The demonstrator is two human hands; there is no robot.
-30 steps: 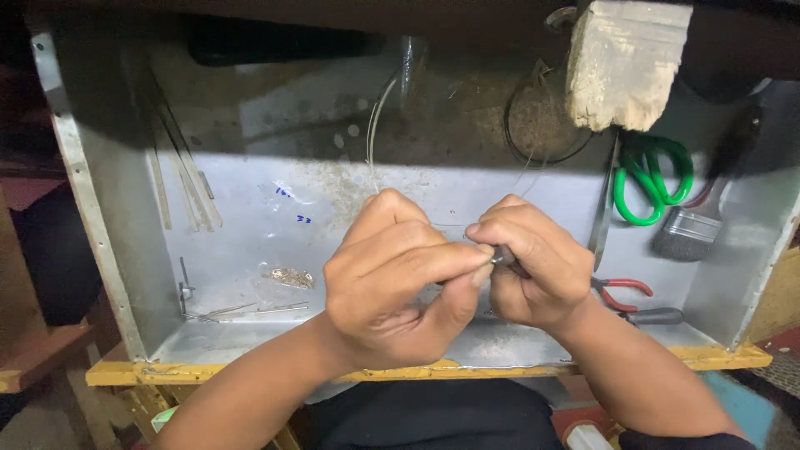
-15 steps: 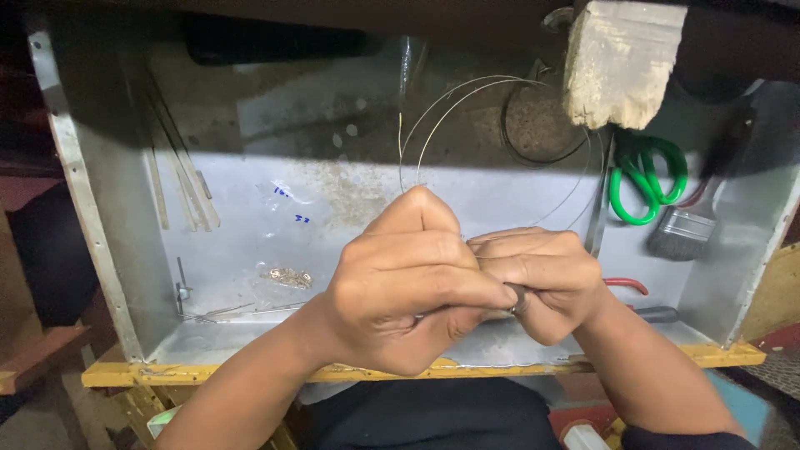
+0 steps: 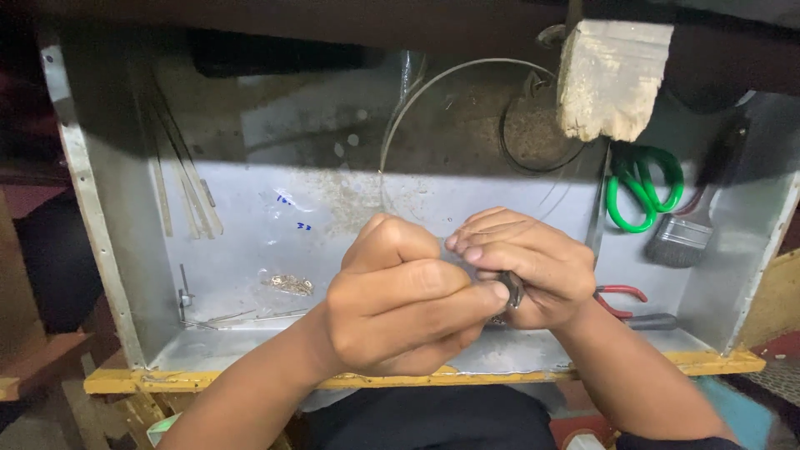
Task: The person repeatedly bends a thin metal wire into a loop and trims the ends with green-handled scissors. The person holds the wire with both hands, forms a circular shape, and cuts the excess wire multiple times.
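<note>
over the tray point(image 3: 250, 350), two hands, one wire point(image 3: 433, 83)

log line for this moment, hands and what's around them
left hand: closed, pressed to right | right hand: grips small dark tool | thin wire arcs above | metal tray | green scissors | brush
</note>
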